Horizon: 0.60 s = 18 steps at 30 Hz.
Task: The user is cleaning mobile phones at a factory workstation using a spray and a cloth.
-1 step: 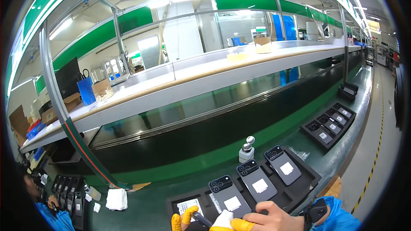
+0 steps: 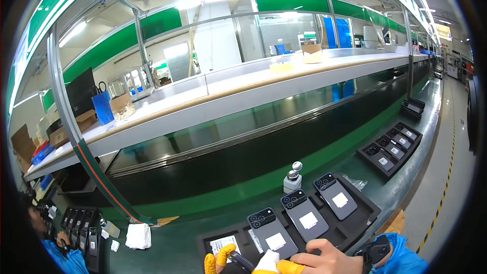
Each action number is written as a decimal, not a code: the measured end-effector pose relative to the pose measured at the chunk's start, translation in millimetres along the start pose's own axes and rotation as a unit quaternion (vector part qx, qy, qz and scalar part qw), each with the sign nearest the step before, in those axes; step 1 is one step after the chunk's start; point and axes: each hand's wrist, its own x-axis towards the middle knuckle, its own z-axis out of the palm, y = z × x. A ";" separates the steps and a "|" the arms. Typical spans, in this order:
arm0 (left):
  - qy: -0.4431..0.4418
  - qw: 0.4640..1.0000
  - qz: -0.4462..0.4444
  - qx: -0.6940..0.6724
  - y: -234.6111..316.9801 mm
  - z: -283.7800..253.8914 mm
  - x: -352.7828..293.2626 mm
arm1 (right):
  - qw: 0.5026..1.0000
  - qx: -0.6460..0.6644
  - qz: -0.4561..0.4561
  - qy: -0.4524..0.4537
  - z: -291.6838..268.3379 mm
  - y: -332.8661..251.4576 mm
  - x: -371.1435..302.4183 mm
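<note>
At the lower edge my left hand (image 2: 221, 260), in yellow finger cots, is closed on a dark phone (image 2: 240, 260), seen mostly by its edge. My right hand (image 2: 324, 260), also with yellow finger cots, pinches a white cloth (image 2: 268, 261) against that phone. Just beyond my hands, a black tray (image 2: 362, 219) carries a grey phone (image 2: 272, 228), a middle phone (image 2: 303, 218) and a right phone (image 2: 336, 196). They lie backs up, each with a white label. A printed white sheet (image 2: 223, 242) lies at the tray's left end.
Behind the tray stands a pump bottle (image 2: 292, 180) with a metal top. Another phone tray (image 2: 389, 149) lies farther right. On the left are folded white cloths (image 2: 138, 236), a clear bottle (image 2: 110, 228) and a co-worker's sleeve (image 2: 66, 258) beside a phone tray (image 2: 93, 261). A dark conveyor (image 2: 243, 170) runs behind.
The white cloth in my right hand has shifted slightly right along the held phone, and that phone's visible edge has moved a little. The trays and their phones stay put.
</note>
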 end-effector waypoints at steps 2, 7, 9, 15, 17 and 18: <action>0.034 0.992 -0.031 -0.116 0.1 8.4 1.1 | 1.000 -0.012 0.004 -0.014 -15.5 -5.0 -6.9; -0.001 1.000 -0.015 0.006 -0.2 2.2 -2.7 | 0.997 0.058 0.045 0.028 -25.7 2.4 -12.5; 0.027 0.999 -0.004 -0.042 -5.2 4.2 -3.1 | 0.996 0.053 0.057 0.047 -24.4 5.9 -11.1; 0.015 0.996 -0.022 -0.081 -4.3 4.3 -1.9 | 0.994 0.083 0.053 0.035 -19.6 7.5 -8.2; 0.014 0.997 -0.015 -0.078 -5.2 3.6 -2.8 | 0.995 0.083 0.051 0.032 -18.0 7.3 -6.7; 0.009 0.997 -0.007 -0.079 -5.7 3.6 -2.6 | 0.995 0.083 0.051 0.031 -17.4 6.8 -6.3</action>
